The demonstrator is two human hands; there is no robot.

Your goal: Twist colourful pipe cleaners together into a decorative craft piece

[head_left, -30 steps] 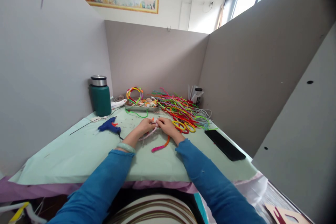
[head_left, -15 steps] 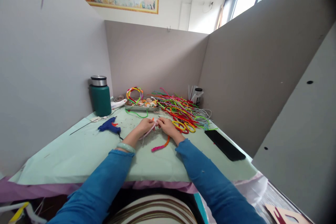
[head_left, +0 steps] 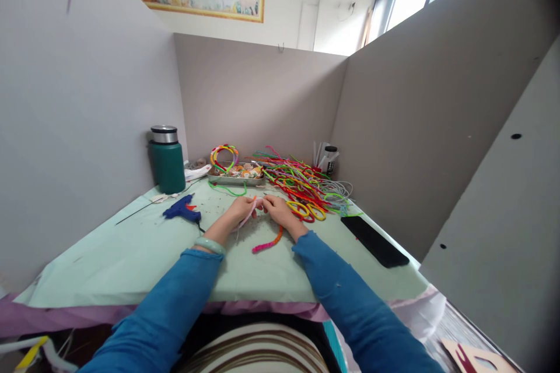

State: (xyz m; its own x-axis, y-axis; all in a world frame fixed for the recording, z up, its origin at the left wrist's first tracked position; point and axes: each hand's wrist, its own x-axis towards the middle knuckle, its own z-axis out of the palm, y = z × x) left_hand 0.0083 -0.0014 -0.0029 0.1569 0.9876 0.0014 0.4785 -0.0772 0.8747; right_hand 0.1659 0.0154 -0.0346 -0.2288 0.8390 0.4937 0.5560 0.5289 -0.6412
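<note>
My left hand [head_left: 242,208] is closed on a pale pink pipe cleaner [head_left: 246,221], whose loose end trails down and left beside the palm. My right hand [head_left: 277,210] meets it from the right, its fingertips pinched on the same pale pink strand. Between and below the hands curves a band wrapped in orange and magenta fuzz [head_left: 268,246]; its lower end rests over the cloth, and its upper part runs behind my right hand. A speck of orange shows at the left fingertips. Fingers hide the exact spot where strand and band meet.
A blue glue gun [head_left: 182,208] lies left, near a green bottle [head_left: 168,164]. Behind stand a metal tray [head_left: 236,181] and a multicoloured headband [head_left: 212,158]. Right are piled pipe cleaners [head_left: 301,180], yellow-handled scissors [head_left: 317,212] and a flat black object [head_left: 374,241]. Grey partitions enclose the table.
The pale pink strand has shifted slightly at the fingertips and now arches between the hands. Both hands stay in nearly the same place; the band has not moved.
</note>
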